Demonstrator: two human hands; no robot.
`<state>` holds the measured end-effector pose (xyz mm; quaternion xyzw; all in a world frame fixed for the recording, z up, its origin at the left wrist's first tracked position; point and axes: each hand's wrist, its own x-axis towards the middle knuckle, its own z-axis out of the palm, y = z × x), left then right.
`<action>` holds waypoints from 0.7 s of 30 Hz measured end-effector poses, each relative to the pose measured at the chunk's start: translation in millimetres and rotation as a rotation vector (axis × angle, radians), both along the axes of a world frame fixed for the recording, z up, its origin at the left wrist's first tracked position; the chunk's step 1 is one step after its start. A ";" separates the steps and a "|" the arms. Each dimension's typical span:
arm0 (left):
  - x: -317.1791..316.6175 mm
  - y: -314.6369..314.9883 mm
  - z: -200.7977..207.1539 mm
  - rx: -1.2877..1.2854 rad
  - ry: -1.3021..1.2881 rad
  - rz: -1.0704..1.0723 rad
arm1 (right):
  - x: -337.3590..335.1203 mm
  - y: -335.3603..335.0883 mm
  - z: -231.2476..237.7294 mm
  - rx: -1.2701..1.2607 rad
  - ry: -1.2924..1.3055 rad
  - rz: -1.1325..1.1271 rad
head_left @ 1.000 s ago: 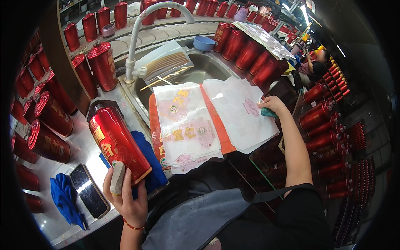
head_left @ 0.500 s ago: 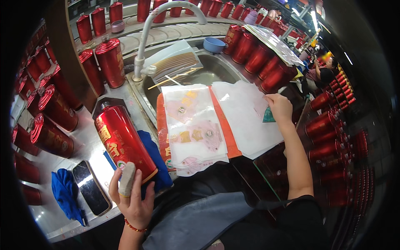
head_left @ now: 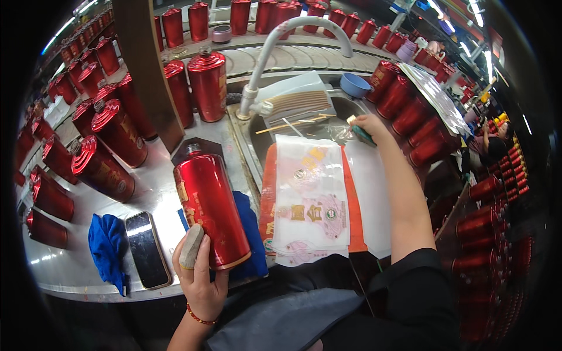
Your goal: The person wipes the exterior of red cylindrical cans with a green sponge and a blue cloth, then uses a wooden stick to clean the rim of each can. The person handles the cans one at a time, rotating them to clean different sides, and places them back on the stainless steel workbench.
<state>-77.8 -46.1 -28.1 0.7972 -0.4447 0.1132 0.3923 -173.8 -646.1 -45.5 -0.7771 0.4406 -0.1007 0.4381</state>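
A red bottle with gold markings stands tilted on a blue cloth at centre left. My left hand is at its base, fingers and thumb curled against its lower side; one finger wears a grey wrap. Over the sink's right side, my right hand is closed on a dark green flat piece. A small cream tip pokes out by its fingers, and crinkled clear film is beside them. Printed decal sheets lie on an orange backing, next to blank white sheets.
The steel sink holds thin sticks and a ridged sheet under a curved white faucet. A blue bowl sits on its far rim. A phone and a blue rag lie left. Red bottles crowd around.
My right hand has moved from the blank sheets, forward and left, to over the sink with the green piece. My left hand stays on the bottle, which now leans less. The view has shifted.
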 end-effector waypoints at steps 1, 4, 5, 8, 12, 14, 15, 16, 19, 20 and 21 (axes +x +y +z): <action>1.2 -0.9 -4.8 -0.034 0.045 -0.011 | -1.0 -20.7 -21.0 -0.096 0.104 0.015; -0.6 4.2 -6.0 -0.026 0.080 0.024 | 20.9 -17.8 -34.9 -0.141 0.080 0.026; -1.4 5.5 -5.8 -0.035 0.091 0.030 | 25.3 -15.9 -34.9 -0.162 0.049 0.028; 1.7 1.3 6.8 0.015 0.004 0.009 | 24.4 -17.6 -10.1 -0.387 0.096 0.107; 0.3 -4.9 11.0 0.019 -0.002 -0.031 | 31.3 52.1 61.2 -0.515 -0.038 0.301; 1.1 -11.1 14.3 0.002 0.022 -0.030 | 33.7 93.9 89.1 -0.549 -0.078 0.366; 3.0 -9.6 15.0 0.020 0.021 -0.035 | 35.8 119.7 104.0 -0.483 -0.087 0.380; 3.1 -10.0 13.7 0.005 0.031 -0.034 | 37.4 142.2 113.4 -0.445 -0.129 0.405; 4.2 -6.8 6.8 -0.028 0.104 -0.047 | 38.0 207.8 142.0 -0.391 -0.194 0.504; 4.3 -4.6 4.7 -0.035 0.135 -0.054 | 37.1 227.9 149.6 -0.382 -0.207 0.542; 4.6 -2.9 2.5 -0.059 0.170 -0.062 | 35.3 244.9 156.9 -0.387 -0.218 0.596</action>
